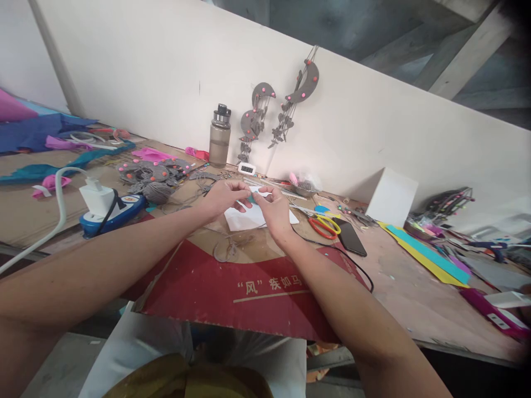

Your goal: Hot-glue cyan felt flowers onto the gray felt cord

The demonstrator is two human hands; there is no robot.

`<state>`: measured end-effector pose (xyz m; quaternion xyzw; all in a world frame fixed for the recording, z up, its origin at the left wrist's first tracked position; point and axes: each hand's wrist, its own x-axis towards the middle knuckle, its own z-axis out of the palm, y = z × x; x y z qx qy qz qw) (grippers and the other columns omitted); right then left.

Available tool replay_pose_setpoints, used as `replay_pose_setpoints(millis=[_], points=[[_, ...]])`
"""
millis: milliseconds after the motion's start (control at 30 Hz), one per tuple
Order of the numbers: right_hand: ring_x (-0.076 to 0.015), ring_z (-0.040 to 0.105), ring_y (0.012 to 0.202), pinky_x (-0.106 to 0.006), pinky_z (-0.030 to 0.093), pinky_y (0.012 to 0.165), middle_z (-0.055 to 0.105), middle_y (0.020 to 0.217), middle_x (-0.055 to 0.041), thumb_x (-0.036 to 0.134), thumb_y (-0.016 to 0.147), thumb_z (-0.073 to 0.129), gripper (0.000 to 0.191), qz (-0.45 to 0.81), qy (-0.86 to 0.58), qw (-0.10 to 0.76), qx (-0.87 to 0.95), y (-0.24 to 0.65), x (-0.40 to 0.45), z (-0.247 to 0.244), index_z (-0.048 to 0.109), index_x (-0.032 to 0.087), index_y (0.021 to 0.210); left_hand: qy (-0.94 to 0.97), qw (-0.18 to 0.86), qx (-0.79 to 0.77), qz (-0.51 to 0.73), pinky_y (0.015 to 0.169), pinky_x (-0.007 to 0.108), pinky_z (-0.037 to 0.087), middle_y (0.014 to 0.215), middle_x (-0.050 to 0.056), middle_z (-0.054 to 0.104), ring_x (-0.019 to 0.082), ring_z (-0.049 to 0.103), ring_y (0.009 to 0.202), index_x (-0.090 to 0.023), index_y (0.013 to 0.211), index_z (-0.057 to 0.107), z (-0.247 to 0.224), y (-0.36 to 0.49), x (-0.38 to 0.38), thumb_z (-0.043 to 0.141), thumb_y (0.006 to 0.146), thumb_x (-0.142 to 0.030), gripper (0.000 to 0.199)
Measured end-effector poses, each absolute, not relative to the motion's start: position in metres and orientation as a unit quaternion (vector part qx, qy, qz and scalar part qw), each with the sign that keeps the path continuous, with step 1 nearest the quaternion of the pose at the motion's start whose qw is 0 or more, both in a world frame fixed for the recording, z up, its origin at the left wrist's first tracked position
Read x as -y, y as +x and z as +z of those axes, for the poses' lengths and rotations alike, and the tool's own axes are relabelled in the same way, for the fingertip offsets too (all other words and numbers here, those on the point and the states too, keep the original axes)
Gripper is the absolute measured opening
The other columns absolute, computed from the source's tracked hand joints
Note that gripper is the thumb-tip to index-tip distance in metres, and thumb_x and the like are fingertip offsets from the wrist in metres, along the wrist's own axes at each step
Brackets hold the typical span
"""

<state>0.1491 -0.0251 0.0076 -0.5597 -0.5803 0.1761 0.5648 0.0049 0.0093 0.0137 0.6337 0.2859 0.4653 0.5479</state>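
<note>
The left hand (226,198) and right hand (277,213) are close together, fingertips pinching a small blue piece (251,197) between them, over white paper (238,220). Scissors (324,227) lie right of the paper, beside a phone (352,237). Leftward, yarn (158,193) sits near a power strip (113,216). Behind, a bottle (219,141) stands upright by the wall (145,72).

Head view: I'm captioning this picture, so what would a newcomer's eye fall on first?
Probably the grey crescent hangings with pink and orange dots, against the white wall. Then the red cardboard with pale lettering, at the near edge. At the centre, the left hand and right hand meet at a small teal piece above a white sheet.
</note>
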Motion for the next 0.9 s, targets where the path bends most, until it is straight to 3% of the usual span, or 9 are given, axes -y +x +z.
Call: replay_pose_setpoints(millis=[233, 567, 733, 900], points=[[-0.0096, 0.046, 0.056, -0.021, 0.035, 0.055, 0.058, 0.063, 0.0033, 0.038, 0.070, 0.057, 0.020, 0.231, -0.526, 0.574, 0.584, 0.152, 0.018, 0.003, 0.061, 0.018, 0.073, 0.617, 0.597, -0.258, 0.442, 0.050, 0.023, 0.048, 0.074, 0.007, 0.064, 0.015, 0.064, 0.064, -0.011, 0.074, 0.064, 0.011, 0.003, -0.013, 0.068, 0.070, -0.031, 0.021], [-0.0073, 0.037, 0.048, -0.021, 0.029, 0.048, 0.050, 0.055, 0.0056, 0.038, 0.068, 0.058, 0.020, 0.269, -0.526, 0.578, 0.563, 0.148, 0.018, 0.002, 0.057, 0.018, 0.067, 0.577, 0.623, -0.289, 0.443, 0.047, 0.021, 0.044, 0.074, 0.007, 0.064, 0.013, 0.062, 0.061, -0.013, 0.074, 0.062, 0.004, -0.001, -0.025, 0.061, 0.074, -0.030, 0.017], [-0.0062, 0.034, 0.046, -0.020, 0.026, 0.046, 0.046, 0.051, 0.0068, 0.037, 0.067, 0.058, 0.020, 0.282, -0.533, 0.584, 0.543, 0.148, 0.015, -0.001, 0.057, 0.017, 0.068, 0.588, 0.540, -0.364, 0.479, 0.040, 0.019, 0.032, 0.056, 0.000, 0.052, 0.006, 0.045, 0.042, -0.015, 0.057, 0.049, 0.006, -0.004, -0.027, 0.048, 0.076, -0.021, 0.020], [-0.0060, 0.035, 0.046, -0.020, 0.026, 0.046, 0.049, 0.052, 0.0060, 0.037, 0.067, 0.059, 0.020, 0.293, -0.524, 0.591, 0.539, 0.149, 0.012, -0.006, 0.058, 0.017, 0.069, 0.585, 0.507, -0.399, 0.492, 0.035, 0.019, 0.018, 0.047, -0.005, 0.039, 0.004, 0.030, 0.036, -0.017, 0.053, 0.037, 0.009, -0.004, -0.026, 0.043, 0.075, -0.018, 0.023]])
